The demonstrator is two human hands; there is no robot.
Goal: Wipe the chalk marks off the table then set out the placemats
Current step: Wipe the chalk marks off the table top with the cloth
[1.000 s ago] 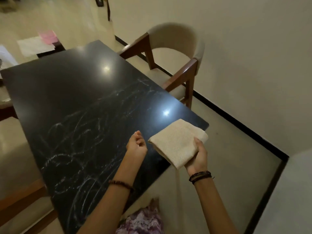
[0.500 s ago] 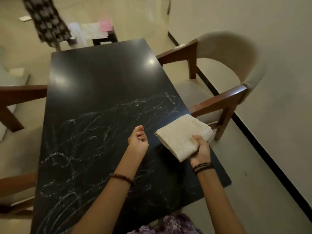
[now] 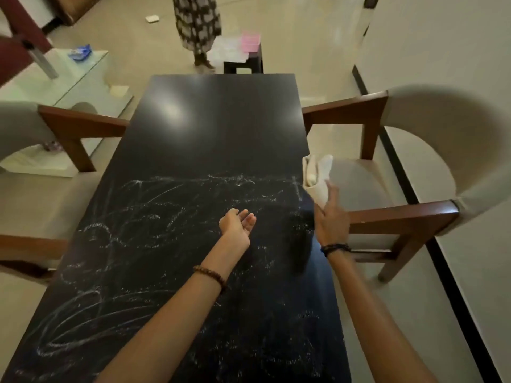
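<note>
Before you: one black tabletop (image 3: 221,128), long and glossy, its near half covered in white chalk marks (image 3: 154,217) in loops and scribbles, its far half bare and reflecting light. Your left hand (image 3: 236,225): held over the marked area near the middle, palm turned up, fingers loosely curled, grip open and holding nothing; a brown bead bracelet (image 3: 211,275) on the wrist. Your right hand (image 3: 330,217): at the right edge of the tabletop, blurred, with dark bands (image 3: 336,248) at the wrist; its grip looks closed on one cream folded cloth (image 3: 316,172), though the blur leaves the fingers hard to read. The cloth stands above the hand, at the tabletop's right edge, beside the far end of the chalk marks. To your right: one armchair (image 3: 414,161) with wooden arms and a pale curved back, drawn up beside the tabletop. To your left: a second chair (image 3: 72,125) of the same kind, partly in view. Beyond the far end: one small dark stool (image 3: 243,66) carrying white sheets (image 3: 226,51) and a pink item (image 3: 250,41); I cannot tell whether these are the placemats. Next to the stool: a standing person in a patterned skirt (image 3: 197,17), seen only from the waist down. Far left: a glass side table (image 3: 72,76) with a blue object (image 3: 80,52) on it.
</note>
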